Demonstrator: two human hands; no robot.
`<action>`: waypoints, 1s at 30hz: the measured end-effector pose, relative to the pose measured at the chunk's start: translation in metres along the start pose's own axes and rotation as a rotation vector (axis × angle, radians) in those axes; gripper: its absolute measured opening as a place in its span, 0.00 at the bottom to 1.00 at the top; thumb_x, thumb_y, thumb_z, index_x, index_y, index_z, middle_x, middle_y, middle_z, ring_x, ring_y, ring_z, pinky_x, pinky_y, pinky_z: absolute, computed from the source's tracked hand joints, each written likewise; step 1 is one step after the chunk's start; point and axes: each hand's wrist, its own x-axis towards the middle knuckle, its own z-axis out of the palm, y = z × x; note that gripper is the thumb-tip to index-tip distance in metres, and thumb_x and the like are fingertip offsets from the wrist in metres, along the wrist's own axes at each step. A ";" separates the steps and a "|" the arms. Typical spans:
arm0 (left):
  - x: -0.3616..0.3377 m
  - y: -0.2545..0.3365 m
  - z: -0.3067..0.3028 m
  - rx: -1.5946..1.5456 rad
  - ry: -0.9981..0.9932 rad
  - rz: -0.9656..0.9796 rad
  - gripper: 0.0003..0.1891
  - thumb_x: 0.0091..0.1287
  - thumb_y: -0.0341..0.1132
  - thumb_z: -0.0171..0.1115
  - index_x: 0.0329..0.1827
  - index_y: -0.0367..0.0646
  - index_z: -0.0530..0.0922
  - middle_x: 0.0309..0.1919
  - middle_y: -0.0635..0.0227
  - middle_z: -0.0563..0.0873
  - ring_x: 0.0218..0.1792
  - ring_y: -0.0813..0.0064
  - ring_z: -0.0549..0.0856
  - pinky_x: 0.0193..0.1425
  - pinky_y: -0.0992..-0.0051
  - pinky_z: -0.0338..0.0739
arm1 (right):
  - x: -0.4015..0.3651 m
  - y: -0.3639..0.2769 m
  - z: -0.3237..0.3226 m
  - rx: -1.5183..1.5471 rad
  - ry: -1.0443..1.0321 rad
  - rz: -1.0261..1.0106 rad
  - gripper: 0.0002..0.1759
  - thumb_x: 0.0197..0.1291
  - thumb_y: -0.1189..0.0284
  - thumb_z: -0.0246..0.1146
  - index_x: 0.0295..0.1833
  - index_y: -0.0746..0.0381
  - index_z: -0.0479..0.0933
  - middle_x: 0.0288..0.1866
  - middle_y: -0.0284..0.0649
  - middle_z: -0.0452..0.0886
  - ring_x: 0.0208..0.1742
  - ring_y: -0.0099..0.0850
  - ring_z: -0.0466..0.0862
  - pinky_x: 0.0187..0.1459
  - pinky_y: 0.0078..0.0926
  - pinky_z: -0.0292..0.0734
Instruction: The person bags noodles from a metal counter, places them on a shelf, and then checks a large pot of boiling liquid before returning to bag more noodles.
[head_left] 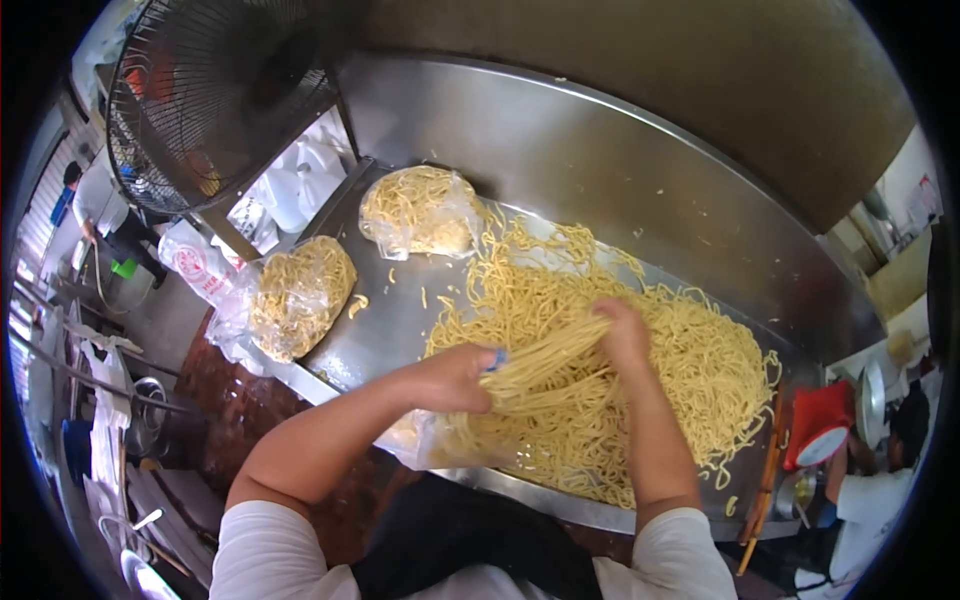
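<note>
A big heap of yellow noodles spreads over the metal work table. My left hand, with something blue at the thumb, is closed around one end of a bundle of noodles. At the other end, my right hand grips the same strands, which stretch between both hands above the heap. A clear plastic bag lies at the table's front edge, just under my left hand; its opening is partly hidden. Two filled bags of noodles, one at the back and one at the left, rest on the table.
A large fan stands at the back left, near white plastic jugs. A metal wall rises behind the table. On the right are a red scale and wooden sticks. Another person stands far left; part of someone shows at right.
</note>
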 end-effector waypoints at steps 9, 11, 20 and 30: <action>-0.047 -0.022 -0.032 0.458 0.166 -0.248 0.19 0.54 0.24 0.60 0.52 0.38 0.80 0.36 0.70 0.86 0.37 0.84 0.80 0.45 0.78 0.76 | 0.035 0.072 -0.125 -0.450 0.473 0.082 0.09 0.51 0.70 0.65 0.40 0.55 0.82 0.43 0.43 0.84 0.45 0.47 0.83 0.44 0.39 0.77; -0.061 -0.016 -0.039 0.487 0.170 -0.275 0.20 0.53 0.24 0.60 0.51 0.38 0.80 0.35 0.70 0.86 0.36 0.84 0.80 0.45 0.78 0.76 | 0.039 0.106 -0.139 -0.423 0.474 0.204 0.11 0.52 0.66 0.65 0.41 0.56 0.82 0.40 0.45 0.84 0.43 0.49 0.83 0.42 0.41 0.77; -0.106 -0.066 -0.060 0.548 0.117 -0.721 0.15 0.48 0.28 0.65 0.42 0.38 0.84 0.30 0.69 0.87 0.32 0.79 0.84 0.39 0.75 0.78 | 0.042 0.175 -0.138 -0.389 0.252 0.374 0.15 0.50 0.67 0.68 0.46 0.56 0.83 0.38 0.48 0.85 0.41 0.48 0.85 0.43 0.40 0.77; -0.108 -0.062 -0.042 0.513 -0.033 -0.630 0.18 0.47 0.33 0.63 0.43 0.38 0.82 0.29 0.63 0.86 0.31 0.71 0.83 0.37 0.70 0.77 | 0.030 -0.047 -0.046 -0.244 -0.448 -0.329 0.31 0.44 0.69 0.72 0.59 0.58 0.78 0.62 0.47 0.76 0.62 0.43 0.76 0.65 0.34 0.70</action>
